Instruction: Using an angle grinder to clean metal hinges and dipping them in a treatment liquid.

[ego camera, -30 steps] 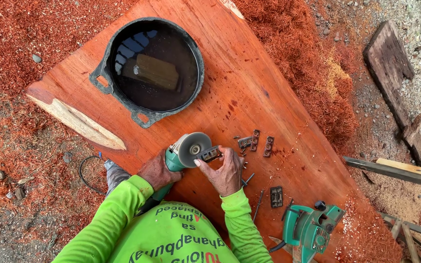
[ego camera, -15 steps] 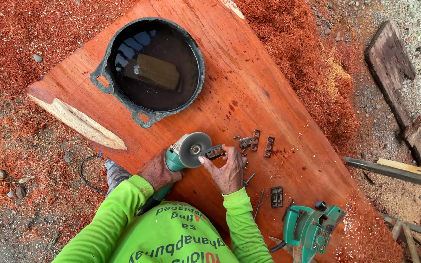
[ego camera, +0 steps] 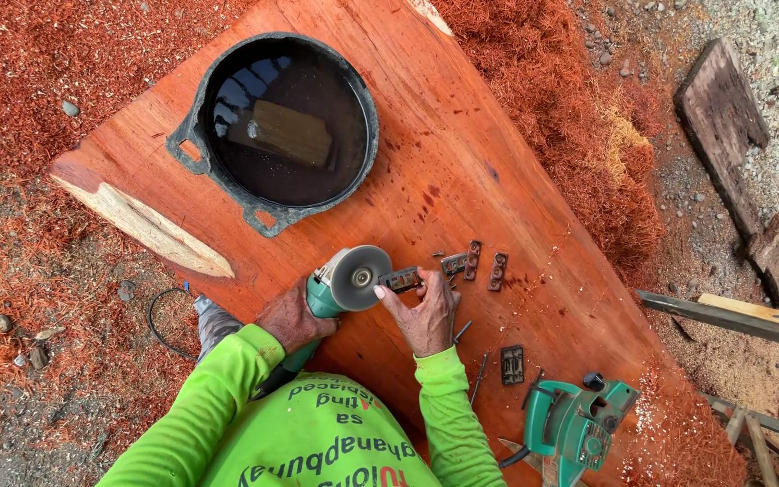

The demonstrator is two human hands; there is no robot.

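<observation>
We grip the green angle grinder in our left hand, while our right hand pinches a small dark metal plate against its grey disc, over the reddish wooden slab. Grinding looks under way on this piece; three similar plates lie just beside it, and we cannot tell which are finished.

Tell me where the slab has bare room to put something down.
Bare wood runs right of the black basin, up to the sawdust pile. It is crowded near the grinder, the small metal plates and the green power tool.
</observation>
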